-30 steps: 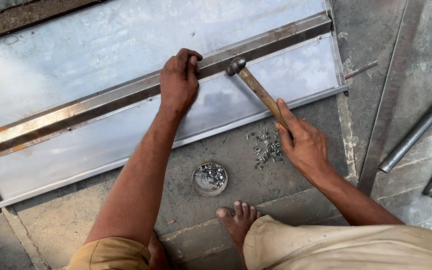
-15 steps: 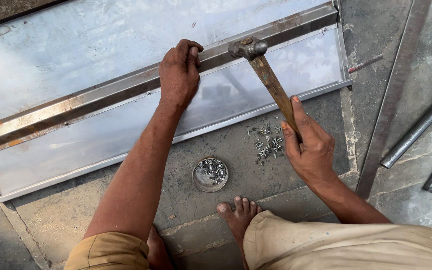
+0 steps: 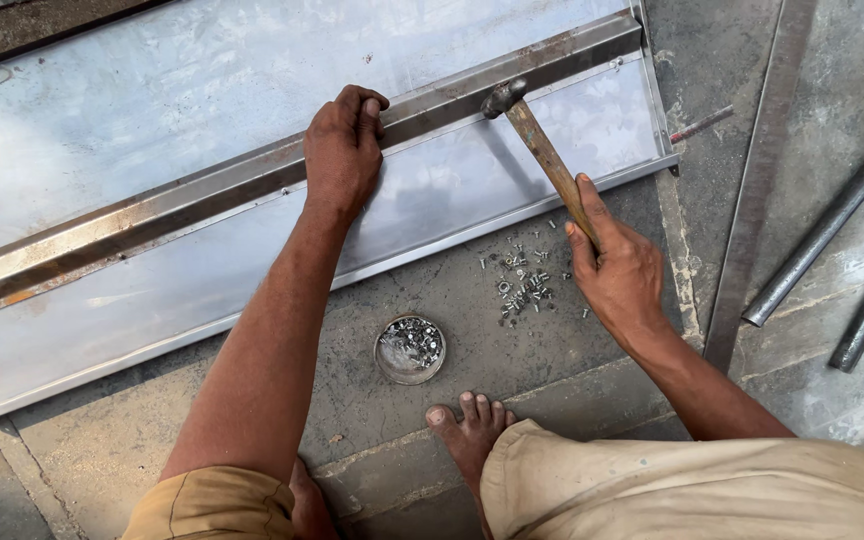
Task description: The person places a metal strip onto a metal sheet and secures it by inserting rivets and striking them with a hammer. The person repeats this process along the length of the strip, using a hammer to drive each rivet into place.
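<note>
Khaki trousers (image 3: 692,490) and a bare foot (image 3: 467,425) fill the nearest edge of the view: the person squats on the concrete floor (image 3: 512,340) right beside the work. Just beyond the toes sits a small round tin (image 3: 410,350) holding small bits of metal hardware, and near it, to the right, a loose scatter of screws (image 3: 524,280) lies on the floor, both within easy reach of either arm. The right hand (image 3: 617,270) is closed around the lower end of a wooden hammer (image 3: 542,150) handle, gripping low, which would give the steel head a long swing; the head is over the rusty metal bar (image 3: 202,205). The left hand (image 3: 344,150) is pressed flat on that bar with its fingers curled over the far edge, apparently to pin it against the metal sheet (image 3: 152,110) underneath. The sheet and bar run slantwise across the floor. Farther right, well apart from the hands, lie a flat strip (image 3: 757,180) and two round rods (image 3: 832,225).
</note>
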